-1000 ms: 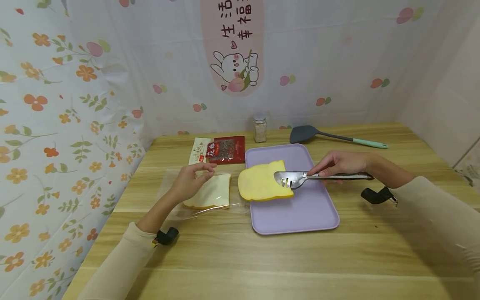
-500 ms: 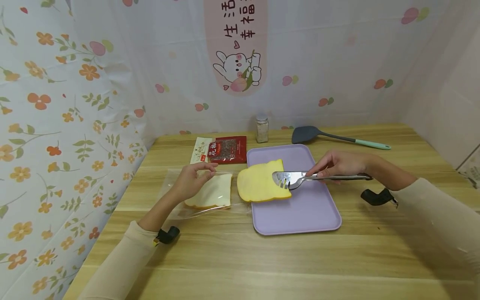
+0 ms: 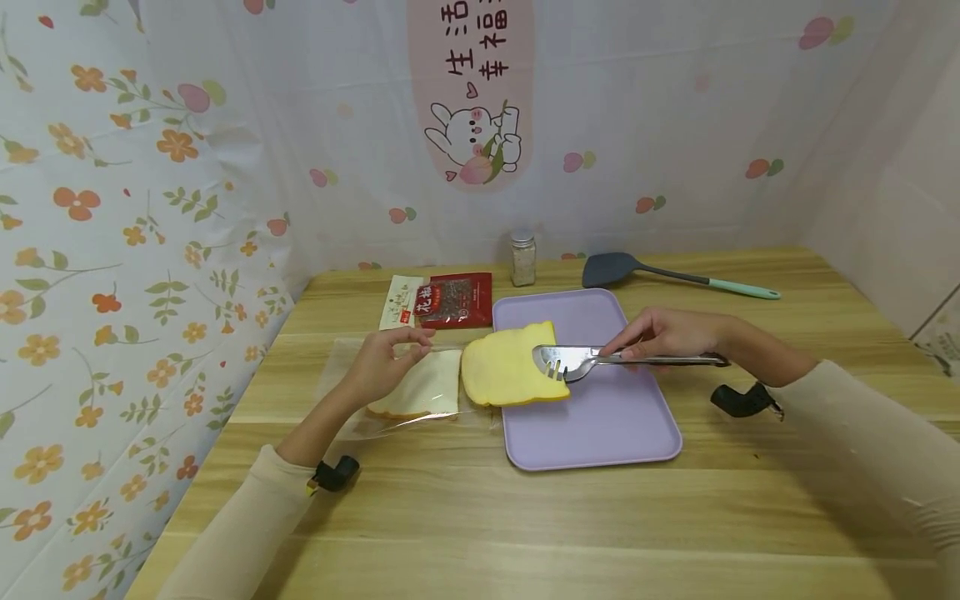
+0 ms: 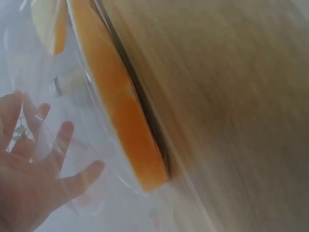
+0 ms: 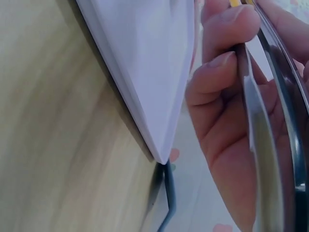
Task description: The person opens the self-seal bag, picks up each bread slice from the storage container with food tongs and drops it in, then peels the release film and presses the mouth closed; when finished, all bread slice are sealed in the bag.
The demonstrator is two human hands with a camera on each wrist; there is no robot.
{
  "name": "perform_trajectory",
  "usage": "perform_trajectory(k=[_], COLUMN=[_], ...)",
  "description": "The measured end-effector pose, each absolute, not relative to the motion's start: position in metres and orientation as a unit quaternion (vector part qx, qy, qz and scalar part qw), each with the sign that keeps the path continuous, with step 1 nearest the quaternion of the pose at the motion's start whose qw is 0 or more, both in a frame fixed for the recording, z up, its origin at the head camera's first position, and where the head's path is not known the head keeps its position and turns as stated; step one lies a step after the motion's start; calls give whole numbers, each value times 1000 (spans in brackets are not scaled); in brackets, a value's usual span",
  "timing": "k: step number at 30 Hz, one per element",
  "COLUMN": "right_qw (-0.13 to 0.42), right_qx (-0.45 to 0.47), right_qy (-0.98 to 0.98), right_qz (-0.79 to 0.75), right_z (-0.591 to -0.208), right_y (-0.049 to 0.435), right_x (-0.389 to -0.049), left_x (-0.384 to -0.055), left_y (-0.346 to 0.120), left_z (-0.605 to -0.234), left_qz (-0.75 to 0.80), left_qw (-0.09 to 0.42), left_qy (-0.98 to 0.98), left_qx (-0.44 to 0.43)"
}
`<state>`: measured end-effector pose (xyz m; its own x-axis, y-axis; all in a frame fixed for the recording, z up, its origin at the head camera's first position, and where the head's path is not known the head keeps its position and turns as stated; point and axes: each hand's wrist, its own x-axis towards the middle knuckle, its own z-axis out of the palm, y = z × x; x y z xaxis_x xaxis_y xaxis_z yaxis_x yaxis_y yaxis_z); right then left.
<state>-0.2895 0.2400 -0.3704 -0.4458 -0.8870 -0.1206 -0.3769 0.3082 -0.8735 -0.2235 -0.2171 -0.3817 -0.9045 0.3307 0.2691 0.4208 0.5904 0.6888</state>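
Note:
In the head view my right hand (image 3: 675, 333) grips metal food tongs (image 3: 645, 357), whose slotted ends clasp a yellow bread slice (image 3: 510, 367). The slice hangs over the left side of a lilac tray (image 3: 600, 433) and overlaps the mouth of a clear plastic bag (image 3: 341, 367) in this view. A paler bread slice (image 3: 427, 379) lies inside the bag, its orange crust (image 4: 130, 130) seen close in the left wrist view. My left hand (image 3: 382, 362) is at the bag, fingers spread against the raised film. The right wrist view shows fingers curled round the tongs' handles (image 5: 285, 111).
Behind the bag lie a red spice packet (image 3: 457, 300) and a pale packet (image 3: 400, 302). A small glass jar (image 3: 522, 258) stands behind the tray. A dark spatula (image 3: 611, 269) with a mint handle lies at the back right, near the floral cloth backdrop (image 3: 637, 125).
The right hand has moved left with the tongs, bringing the yellow slice nearer the bag and the left hand. The left hand stays in much the same place.

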Motion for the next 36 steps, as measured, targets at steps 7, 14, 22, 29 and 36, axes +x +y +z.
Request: perform_trajectory(k=[7, 14, 22, 29, 36], right_qw=[307, 306, 313, 309, 304], right_qx=[-417, -409, -393, -390, -389], right_qy=[744, 741, 747, 747, 745], right_qz=[-423, -436, -435, -441, -449], right_z=[-379, -382, -381, -384, -385], right_y=[232, 223, 215, 213, 211], right_x=[-284, -280, -278, -278, -276], left_x=[-224, -225, -225, -226, -225], left_y=[-218, -219, -219, -216, -211], left_z=[-383, -384, -385, -389, -385], left_qz=[-403, -405, -410, -400, -403], left_qw=[57, 60, 55, 53, 56], left_qy=[-887, -886, -882, -886, -886], left_qx=[-217, -217, -223, -227, -223])
